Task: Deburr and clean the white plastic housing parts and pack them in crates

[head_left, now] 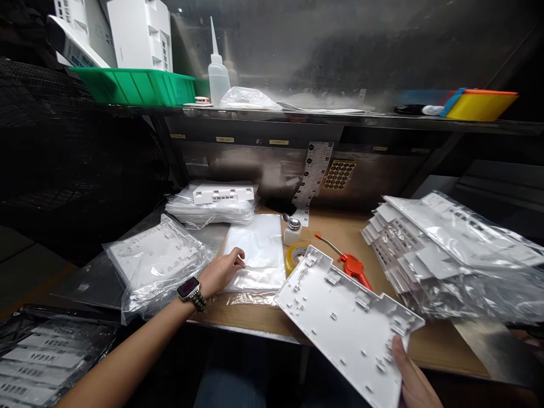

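My right hand (pixel 412 374) grips the lower right corner of a white plastic housing panel (pixel 340 323). The panel is tilted, its inner face with small clips and posts turned up, and it overhangs the table's front edge. My left hand (pixel 227 267), with a watch on the wrist, is over the left side of a stack of clear plastic bags (pixel 259 241). Its fingers are curled together at the top bag, though the exact contact of the fingertips is partly hidden. A roll of yellow tape (pixel 293 258) lies between the bags and the panel.
Bagged panels are piled at the right (pixel 442 249), and a bagged panel (pixel 157 249) lies at the left. A red-handled tool (pixel 355 269) and a dispenser bottle (pixel 292 231) stand behind. The shelf above carries a green bin (pixel 136 88) and a squeeze bottle (pixel 219 79).
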Action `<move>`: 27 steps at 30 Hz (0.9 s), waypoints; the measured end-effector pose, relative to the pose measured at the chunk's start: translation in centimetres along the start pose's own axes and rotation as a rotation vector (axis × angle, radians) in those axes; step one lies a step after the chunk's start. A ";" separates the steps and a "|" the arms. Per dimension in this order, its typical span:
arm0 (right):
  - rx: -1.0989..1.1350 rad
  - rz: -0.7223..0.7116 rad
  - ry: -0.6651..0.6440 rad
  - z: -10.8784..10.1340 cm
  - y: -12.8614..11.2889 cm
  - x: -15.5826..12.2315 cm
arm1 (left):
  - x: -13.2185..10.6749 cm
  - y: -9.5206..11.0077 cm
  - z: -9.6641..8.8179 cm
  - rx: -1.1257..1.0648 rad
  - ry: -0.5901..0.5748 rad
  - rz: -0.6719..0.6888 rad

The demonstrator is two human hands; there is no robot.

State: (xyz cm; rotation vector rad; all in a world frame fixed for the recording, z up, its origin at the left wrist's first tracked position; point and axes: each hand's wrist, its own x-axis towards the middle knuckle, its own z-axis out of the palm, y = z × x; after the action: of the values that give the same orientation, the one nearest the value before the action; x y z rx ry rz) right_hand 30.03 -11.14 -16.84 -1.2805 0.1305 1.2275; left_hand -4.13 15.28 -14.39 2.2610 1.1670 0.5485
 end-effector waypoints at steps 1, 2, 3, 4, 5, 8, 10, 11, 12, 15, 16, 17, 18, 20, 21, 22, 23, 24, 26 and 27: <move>-0.018 -0.009 -0.007 0.1 0.0 -0.1 | 0.2 0.0 -0.1 -0.042 -0.023 -0.024; -0.034 -0.018 -0.016 0.2 0.1 -0.1 | 0.5 -0.1 -0.2 -0.086 -0.043 -0.052; -0.048 -0.022 -0.026 0.3 0.1 -0.2 | 0.9 -0.3 -0.2 -0.132 -0.063 -0.081; -0.058 -0.018 -0.033 0.4 0.1 -0.3 | 1.3 -0.6 -0.3 -0.184 -0.088 -0.111; -0.067 -0.010 -0.035 0.4 0.2 -0.3 | 1.7 -0.9 -0.4 -0.243 -0.121 -0.138; -0.082 0.019 -0.021 0.6 0.3 -0.5 | 2.7 -1.9 -0.8 -0.450 -0.252 -0.200; -0.091 0.015 -0.009 0.7 0.3 -0.7 | 3.2 -2.5 -1.1 -0.570 -0.313 -0.218; -0.096 0.008 -0.006 0.8 0.3 -0.8 | 3.3 -2.7 -1.2 -0.615 -0.323 -0.223; -0.100 0.002 -0.007 0.9 0.3 -0.8 | 3.4 -2.9 -1.3 -0.652 -0.321 -0.224; -0.091 -0.004 -0.025 1.3 0.4 -0.9 | 3.5 -3.2 -1.0 -0.734 -0.258 -0.234; -0.084 -0.003 -0.028 1.4 0.4 -0.9 | 3.5 -3.2 -0.9 -0.761 -0.220 -0.240; -0.080 -0.002 -0.027 1.5 0.5 -0.8 | 3.6 -3.1 -0.9 -0.793 -0.172 -0.246; -0.079 -0.002 -0.022 1.7 0.5 -0.8 | 3.6 -3.0 -0.9 -0.829 -0.111 -0.249; -0.074 -0.004 -0.011 2.0 0.7 -0.6 | 3.6 -2.5 -1.1 -0.905 0.039 -0.238; -0.067 -0.005 -0.010 2.1 0.8 -0.5 | 3.6 -2.1 -1.3 -0.936 0.113 -0.223; -0.057 -0.005 -0.016 2.4 1.0 -0.5 | 3.5 -1.6 -1.5 -0.959 0.171 -0.204; -0.047 -0.005 -0.025 2.7 1.3 -0.4 | 3.4 -1.0 -1.5 -0.972 0.208 -0.182; -0.041 -0.007 -0.040 3.2 1.7 -0.4 | 3.2 -0.4 -1.3 -0.972 0.226 -0.161; -0.051 -0.035 -0.093 4.8 2.7 -0.4 | 2.7 0.9 -0.3 -0.945 0.211 -0.118; -0.062 -0.057 -0.138 6.0 3.3 -0.5 | 2.4 1.5 0.4 -0.921 0.187 -0.097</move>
State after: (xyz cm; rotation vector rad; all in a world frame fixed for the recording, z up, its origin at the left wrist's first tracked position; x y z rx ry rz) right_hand 24.27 -7.49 -16.43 -1.2400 -0.0441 1.2746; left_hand -1.66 16.44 -13.56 1.3775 0.8365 1.0192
